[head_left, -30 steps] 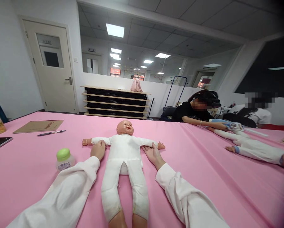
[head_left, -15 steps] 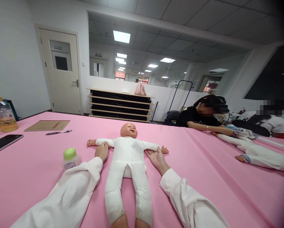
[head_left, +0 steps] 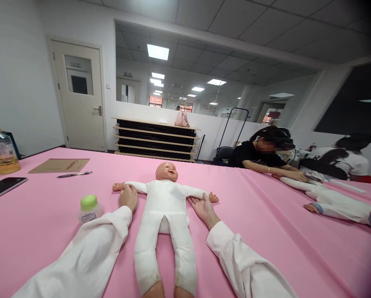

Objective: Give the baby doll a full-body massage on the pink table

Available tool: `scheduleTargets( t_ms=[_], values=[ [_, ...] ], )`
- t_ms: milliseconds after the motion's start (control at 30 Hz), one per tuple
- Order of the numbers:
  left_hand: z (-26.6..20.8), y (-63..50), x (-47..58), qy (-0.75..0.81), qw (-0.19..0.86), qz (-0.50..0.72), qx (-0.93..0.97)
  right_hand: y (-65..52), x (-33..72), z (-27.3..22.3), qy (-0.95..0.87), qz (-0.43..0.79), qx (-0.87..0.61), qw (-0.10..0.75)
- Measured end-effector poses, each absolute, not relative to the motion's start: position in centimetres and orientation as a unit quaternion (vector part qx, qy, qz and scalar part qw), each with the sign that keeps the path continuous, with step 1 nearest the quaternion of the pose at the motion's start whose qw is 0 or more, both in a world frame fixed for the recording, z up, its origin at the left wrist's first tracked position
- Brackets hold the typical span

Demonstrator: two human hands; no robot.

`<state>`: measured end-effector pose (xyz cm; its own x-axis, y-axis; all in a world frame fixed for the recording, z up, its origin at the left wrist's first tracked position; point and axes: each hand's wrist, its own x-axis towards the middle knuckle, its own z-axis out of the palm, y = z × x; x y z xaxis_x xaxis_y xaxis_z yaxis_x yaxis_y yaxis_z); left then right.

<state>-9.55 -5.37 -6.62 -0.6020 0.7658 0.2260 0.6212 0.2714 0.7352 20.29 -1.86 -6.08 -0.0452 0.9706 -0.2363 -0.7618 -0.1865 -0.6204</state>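
A baby doll (head_left: 165, 198) with a white cloth body lies face up on the pink-covered table (head_left: 253, 248). Its head points away from me and its arms are stretched out sideways. My left hand (head_left: 128, 197) is closed around the doll's arm on the left, close to the doll's wrist. Palm up, my right hand (head_left: 204, 207) has its fingers under the doll's other forearm and its thumb over the top. The doll's feet run past the bottom edge of the view.
A green-lidded jar (head_left: 89, 208) stands left of my left forearm. Further left are a pen (head_left: 75, 174), a brown notebook (head_left: 58, 165), a phone (head_left: 5, 188) and a bottle (head_left: 3, 153). On the right, a person in black (head_left: 250, 155) handles another doll (head_left: 337, 198).
My left hand has slid slightly outward along the doll's arm, toward its hand. My right hand keeps its place on the other arm. The whole view has shifted a little.
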Motion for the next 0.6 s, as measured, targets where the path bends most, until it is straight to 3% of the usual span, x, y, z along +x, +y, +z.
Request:
scheduleTargets(
  t_ms=[233,400,467,600],
  values=[
    [-6.4,-5.3,-9.5,0.825,0.013,0.433,0.363,-4.2,19.2,-5.2,-0.192,0.681,-0.375,0.599],
    [-6.5,-4.9,-10.3,0.824,0.014,0.465,0.323,-11.4,18.6,-3.1,-0.287,0.543,-0.567,0.549],
    [-6.6,-4.7,-10.5,0.822,0.007,0.481,0.304,-15.9,18.8,-2.3,-0.385,0.476,-0.596,0.52],
    [-6.6,-4.6,-11.0,0.818,0.019,0.496,0.292,-24.0,19.2,-2.5,-0.695,0.292,-0.489,0.438]
  ],
)
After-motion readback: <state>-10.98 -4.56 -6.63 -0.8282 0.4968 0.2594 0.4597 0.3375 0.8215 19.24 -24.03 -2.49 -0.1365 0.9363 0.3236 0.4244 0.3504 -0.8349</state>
